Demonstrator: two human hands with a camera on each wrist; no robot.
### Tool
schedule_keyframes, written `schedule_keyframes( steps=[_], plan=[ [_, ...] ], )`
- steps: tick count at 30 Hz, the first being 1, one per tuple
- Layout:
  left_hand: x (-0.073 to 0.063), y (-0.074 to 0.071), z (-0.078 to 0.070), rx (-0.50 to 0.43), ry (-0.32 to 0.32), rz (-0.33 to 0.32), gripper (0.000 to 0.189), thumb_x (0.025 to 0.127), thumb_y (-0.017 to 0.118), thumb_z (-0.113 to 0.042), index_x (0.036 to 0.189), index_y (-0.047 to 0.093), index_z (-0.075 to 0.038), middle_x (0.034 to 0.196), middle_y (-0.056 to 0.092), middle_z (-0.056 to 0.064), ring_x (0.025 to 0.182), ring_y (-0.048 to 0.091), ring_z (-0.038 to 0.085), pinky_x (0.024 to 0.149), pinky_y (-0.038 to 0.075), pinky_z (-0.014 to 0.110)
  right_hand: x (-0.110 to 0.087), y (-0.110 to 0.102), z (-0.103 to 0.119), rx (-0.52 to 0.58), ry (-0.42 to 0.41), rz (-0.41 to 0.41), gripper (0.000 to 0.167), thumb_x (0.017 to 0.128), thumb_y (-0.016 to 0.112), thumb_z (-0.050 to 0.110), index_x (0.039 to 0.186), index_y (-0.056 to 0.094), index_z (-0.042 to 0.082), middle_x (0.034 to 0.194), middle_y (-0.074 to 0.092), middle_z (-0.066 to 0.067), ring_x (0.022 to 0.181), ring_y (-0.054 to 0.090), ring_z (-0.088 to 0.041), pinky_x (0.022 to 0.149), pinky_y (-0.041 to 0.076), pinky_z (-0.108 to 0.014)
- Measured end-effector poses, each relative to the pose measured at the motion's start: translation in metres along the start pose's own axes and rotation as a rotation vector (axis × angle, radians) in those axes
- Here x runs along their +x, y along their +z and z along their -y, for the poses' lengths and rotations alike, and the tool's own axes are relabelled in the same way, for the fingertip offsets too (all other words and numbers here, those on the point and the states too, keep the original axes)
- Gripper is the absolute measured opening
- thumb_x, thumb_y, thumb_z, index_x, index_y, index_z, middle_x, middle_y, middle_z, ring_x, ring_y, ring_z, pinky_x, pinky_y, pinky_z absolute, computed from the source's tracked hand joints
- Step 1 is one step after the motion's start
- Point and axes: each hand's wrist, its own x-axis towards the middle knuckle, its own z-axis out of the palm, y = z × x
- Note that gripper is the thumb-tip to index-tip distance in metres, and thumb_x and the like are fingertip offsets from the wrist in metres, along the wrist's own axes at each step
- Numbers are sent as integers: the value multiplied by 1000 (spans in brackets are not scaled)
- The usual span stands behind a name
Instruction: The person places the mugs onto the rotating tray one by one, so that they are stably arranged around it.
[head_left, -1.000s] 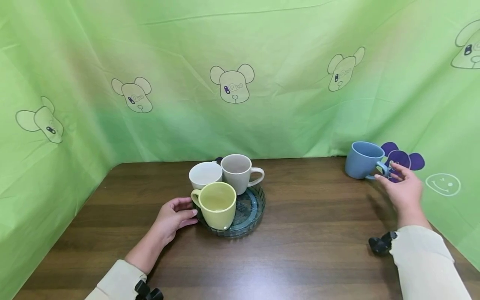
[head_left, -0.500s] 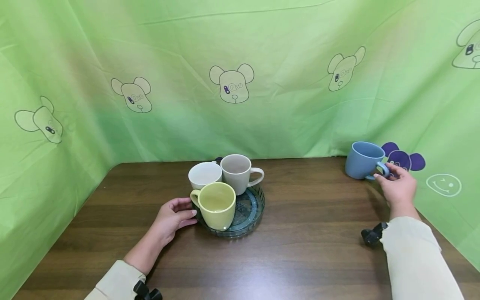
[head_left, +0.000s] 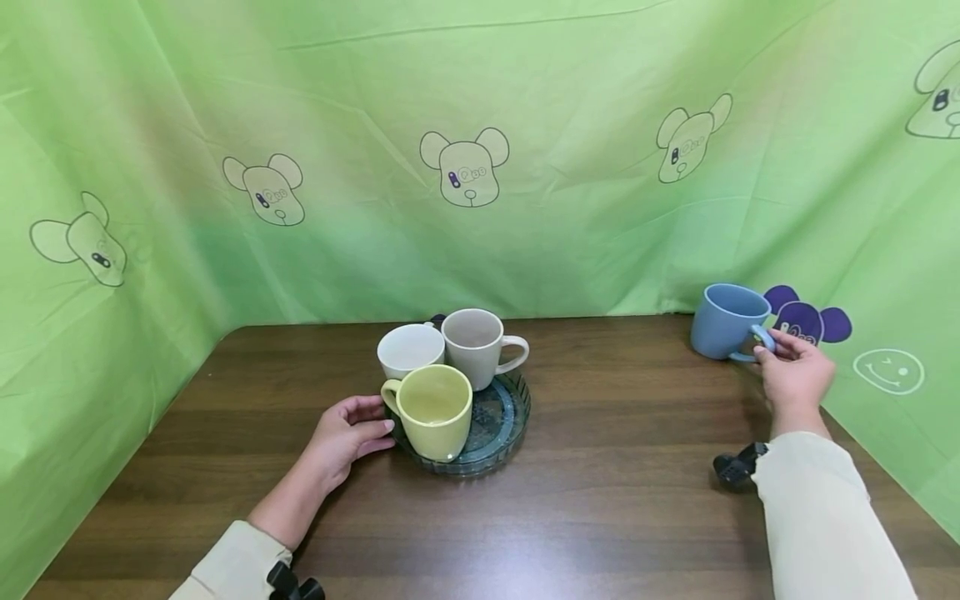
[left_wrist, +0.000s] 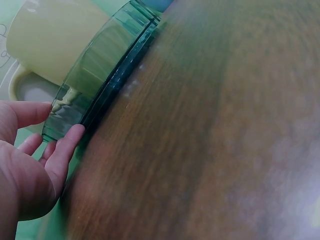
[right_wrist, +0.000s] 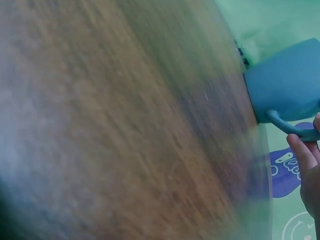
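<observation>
At the right rear of the table stands a blue mug (head_left: 726, 323), upright, its handle pointing to the right. My right hand (head_left: 799, 373) pinches that handle between thumb and fingers; the right wrist view shows the fingertips on the blue handle (right_wrist: 295, 131). Left of centre is a round, ribbed green-blue glass tray (head_left: 501, 433). The left hand (head_left: 347, 440) holds the tray's left rim, with fingertips along the glass wall (left_wrist: 67, 112). Crowded on the tray are a yellow mug (head_left: 435, 421), a white mug (head_left: 408, 350) and a light grey mug (head_left: 472, 354).
The brown wooden table (head_left: 600, 467) spreads between the hands. A green curtain (head_left: 570, 250) printed with bear heads hangs along its back and sides, close behind the blue mug. The right part of the tray shows bare glass beside the mugs.
My right hand has moved a little left and closed its fingers on the blue mug's handle. The mug has hardly shifted. The left hand, tray and other mugs stay where they were.
</observation>
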Motion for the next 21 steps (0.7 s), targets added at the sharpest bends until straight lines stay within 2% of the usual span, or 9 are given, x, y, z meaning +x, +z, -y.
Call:
schedule_keyframes(
  steps=[1,8,16,21],
  plan=[
    [0,0,0,-1,0,0,48,84,62,15,128,44,15,113,47,20,83,63,21,81,59,41,0,0,0,8,6,0,46,83,61,-18,117,71,11,78,64,9,69,62,0,56,56,-15],
    [-1,0,0,-7,-4,0,48,83,62,15,128,44,14,112,47,20,83,63,20,81,59,42,-3,2,0,64,27,-2,42,79,63,-22,88,75,18,78,63,5,65,62,-2,54,56,-18],
    [-1,0,-1,-11,-3,2,47,84,62,15,128,44,14,112,47,20,83,63,20,81,59,42,-4,3,-2,53,16,32,37,80,64,-18,78,70,19,74,62,7,65,60,-1,55,55,-14],
    [-1,0,-1,-6,-4,11,48,85,61,15,129,43,14,114,46,21,83,62,20,82,59,42,-5,1,-3,147,29,75,24,82,70,-10,74,69,13,72,61,4,61,63,-3,56,56,-16]
  ],
)
